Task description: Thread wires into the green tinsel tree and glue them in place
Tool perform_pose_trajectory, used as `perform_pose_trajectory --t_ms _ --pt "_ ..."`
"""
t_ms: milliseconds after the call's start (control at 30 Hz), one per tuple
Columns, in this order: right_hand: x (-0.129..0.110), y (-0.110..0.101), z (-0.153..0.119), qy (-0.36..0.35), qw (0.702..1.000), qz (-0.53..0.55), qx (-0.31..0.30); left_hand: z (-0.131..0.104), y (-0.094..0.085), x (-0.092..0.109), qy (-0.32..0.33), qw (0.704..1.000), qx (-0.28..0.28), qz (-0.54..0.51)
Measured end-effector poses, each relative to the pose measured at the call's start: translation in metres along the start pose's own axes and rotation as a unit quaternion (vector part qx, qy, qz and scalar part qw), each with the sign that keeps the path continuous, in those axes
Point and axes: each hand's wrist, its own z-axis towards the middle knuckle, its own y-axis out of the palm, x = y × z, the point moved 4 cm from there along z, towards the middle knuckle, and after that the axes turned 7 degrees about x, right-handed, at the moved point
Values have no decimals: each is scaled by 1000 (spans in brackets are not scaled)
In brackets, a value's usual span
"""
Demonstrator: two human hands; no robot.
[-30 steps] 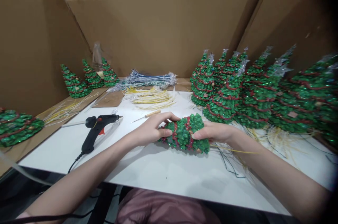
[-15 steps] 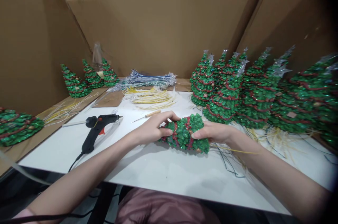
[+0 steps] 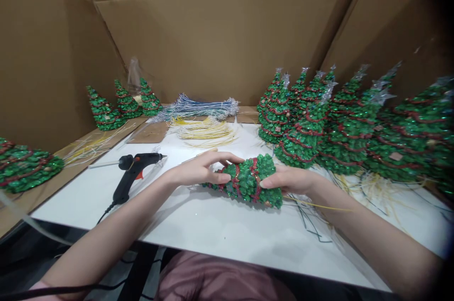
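A small green glittery Christmas tree (image 3: 244, 180) with red garlands lies on its side above the white tabletop, its narrow end pointing left. My right hand (image 3: 291, 179) grips it near its wide base, thumb on the front. Around its narrower part is my left hand (image 3: 205, 168), thumb in front and fingers over the top. Thin yellow and dark green wires (image 3: 312, 220) trail from beside the base, under my right wrist. Behind my left hand, an awl-like tool with a light handle (image 3: 206, 151) is mostly hidden.
A black glue gun (image 3: 129, 178) lies at left with its cord. Bundles of blue-white wires (image 3: 198, 105) and yellow-white wires (image 3: 202, 130) lie at the back. Several star-topped trees (image 3: 305, 135) crowd the right; others without stars (image 3: 102, 109) stand left. Cardboard walls (image 3: 227, 41) surround the table.
My left hand has slid slightly left along the tree, and more of its narrow end shows. The awl-like tool is now largely covered by that hand. My right hand keeps its grip.
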Motion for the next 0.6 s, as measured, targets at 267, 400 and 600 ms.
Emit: perform_pose_trajectory --t_ms 267,400,600 --pt "2 -2 0 3 1000 -20 0 1 3 5 9 1000 22 1" --pt "4 -3 1 5 1000 -23 -7 2 6 3 1 999 45 -1" --pt "5 -3 1 2 1000 -2 0 4 10 4 3 998 64 -11"
